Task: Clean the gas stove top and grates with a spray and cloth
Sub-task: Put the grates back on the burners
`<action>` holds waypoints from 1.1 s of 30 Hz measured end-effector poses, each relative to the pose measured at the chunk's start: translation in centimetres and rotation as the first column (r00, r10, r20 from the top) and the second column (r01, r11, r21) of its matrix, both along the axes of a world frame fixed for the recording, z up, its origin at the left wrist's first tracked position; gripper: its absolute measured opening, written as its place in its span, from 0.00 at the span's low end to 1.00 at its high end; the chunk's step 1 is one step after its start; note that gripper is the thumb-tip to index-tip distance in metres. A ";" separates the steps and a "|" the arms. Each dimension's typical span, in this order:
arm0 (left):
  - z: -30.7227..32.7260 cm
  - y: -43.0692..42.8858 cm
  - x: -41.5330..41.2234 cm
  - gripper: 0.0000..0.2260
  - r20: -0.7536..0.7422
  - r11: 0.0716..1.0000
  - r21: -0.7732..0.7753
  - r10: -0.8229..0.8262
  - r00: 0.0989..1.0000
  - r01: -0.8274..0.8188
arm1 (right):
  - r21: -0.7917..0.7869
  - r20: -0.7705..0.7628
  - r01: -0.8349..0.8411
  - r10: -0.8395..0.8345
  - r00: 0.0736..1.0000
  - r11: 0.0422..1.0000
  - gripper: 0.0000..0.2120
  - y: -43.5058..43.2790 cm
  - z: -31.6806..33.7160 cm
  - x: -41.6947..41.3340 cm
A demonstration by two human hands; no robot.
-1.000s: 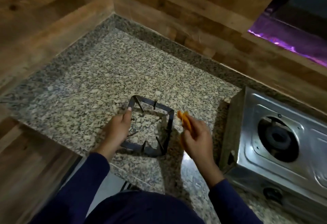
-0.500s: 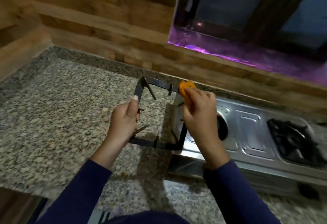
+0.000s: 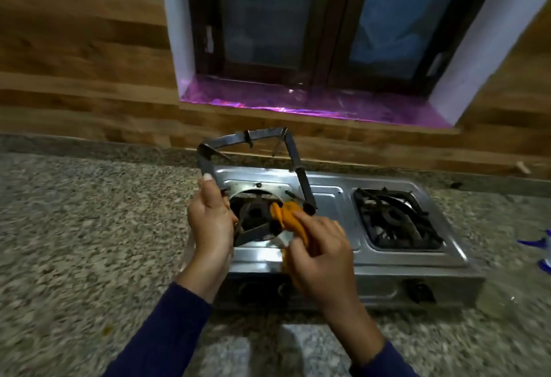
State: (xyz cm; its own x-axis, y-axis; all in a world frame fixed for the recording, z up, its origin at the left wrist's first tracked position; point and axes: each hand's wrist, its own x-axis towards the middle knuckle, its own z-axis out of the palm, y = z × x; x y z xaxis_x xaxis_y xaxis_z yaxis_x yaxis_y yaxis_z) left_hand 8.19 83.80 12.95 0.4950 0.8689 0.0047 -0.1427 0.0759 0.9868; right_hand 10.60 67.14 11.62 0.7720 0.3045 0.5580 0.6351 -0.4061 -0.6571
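Grate (image 3: 260, 135) in tight left grip (image 3: 211, 221), orange cloth (image 3: 288, 216) in right grip (image 3: 322, 254), stove (image 3: 328, 197) beneath.

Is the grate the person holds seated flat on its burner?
No: the left hand holds the grate tilted up over the bare burner, far edge raised off the stove.

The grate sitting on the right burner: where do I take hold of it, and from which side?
On the right grate, probably the near bar of its square frame, coming from above at the front: it lies flat on the stove, prongs pointing inward, leaving the outer bars free.
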 end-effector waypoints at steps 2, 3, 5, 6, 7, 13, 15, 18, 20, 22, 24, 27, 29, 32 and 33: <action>0.0 -2.2 0.6 0.21 0.028 0.995 -0.091 0.032 0.999 -0.030 | 0.090 0.012 0.072 -0.073 0.997 0.993 0.20 -1.9 1.0 0.7; 0.1 -3.2 0.8 0.21 0.027 0.991 -0.124 0.044 0.999 -0.040 | 0.092 0.058 0.060 -0.066 0.996 0.994 0.21 -2.4 1.4 0.5; 0.4 -4.9 1.1 0.21 -0.002 0.986 -0.160 0.054 0.999 -0.054 | -0.008 0.192 -0.079 0.079 0.978 0.997 0.23 -2.8 1.2 0.0; 0.6 -5.5 1.3 0.21 -0.009 0.984 -0.171 0.054 0.999 -0.054 | -0.096 0.239 -0.148 0.168 0.956 0.984 0.23 -2.8 0.7 -0.3; 0.8 -5.8 1.3 0.22 -0.009 0.984 -0.172 0.055 0.998 -0.056 | -0.170 0.267 -0.185 0.226 0.937 0.968 0.23 -2.7 0.0 -0.5; 0.9 -5.4 1.3 0.21 -0.054 0.976 -0.188 0.099 0.994 -0.107 | 0.103 0.289 -0.115 0.081 0.954 0.988 0.13 -4.5 -1.2 0.3; 0.8 -5.5 1.6 0.21 -0.066 0.969 -0.214 0.108 0.992 -0.120 | 0.119 0.313 -0.127 0.084 0.946 0.985 0.17 -4.5 -0.7 0.2; 0.6 -6.2 1.9 0.21 -0.073 0.973 -0.206 0.089 0.993 -0.103 | -0.086 0.317 -0.304 0.315 0.895 0.949 0.20 -3.9 -0.5 0.2; 0.1 -6.7 1.8 0.21 -0.055 0.991 -0.116 0.056 0.997 -0.062 | -0.129 0.213 -0.304 0.326 0.921 0.944 0.17 -3.8 -0.4 0.6; -0.2 -6.7 1.7 0.21 -0.067 1.000 0.007 0.004 0.998 -0.004 | -0.025 0.108 -0.231 0.232 0.967 0.973 0.12 -4.3 0.7 1.0; -0.4 -6.5 1.3 0.23 -0.130 0.991 0.122 -0.046 0.990 0.062 | 0.137 0.071 -0.133 0.125 0.990 0.981 0.11 -4.7 2.7 1.6; -0.4 -6.5 1.5 0.26 -0.131 0.946 0.261 -0.164 0.978 0.194 | 0.273 0.116 -0.028 -0.004 0.993 0.962 0.15 -3.9 6.1 4.0; -0.1 -6.7 2.0 0.27 -0.132 0.889 0.381 -0.218 0.967 0.253 | 0.202 0.136 -0.044 0.016 0.991 0.978 0.20 -2.8 7.1 5.9; -0.2 -6.9 3.0 0.27 -0.149 0.849 0.436 -0.260 0.954 0.300 | -0.012 0.126 -0.099 0.100 0.987 0.995 0.22 -1.9 6.0 7.6; -0.4 -6.8 3.2 0.27 -0.154 0.860 0.413 -0.258 0.954 0.299 | -0.041 0.102 -0.105 0.109 0.989 0.994 0.20 -2.1 5.6 7.7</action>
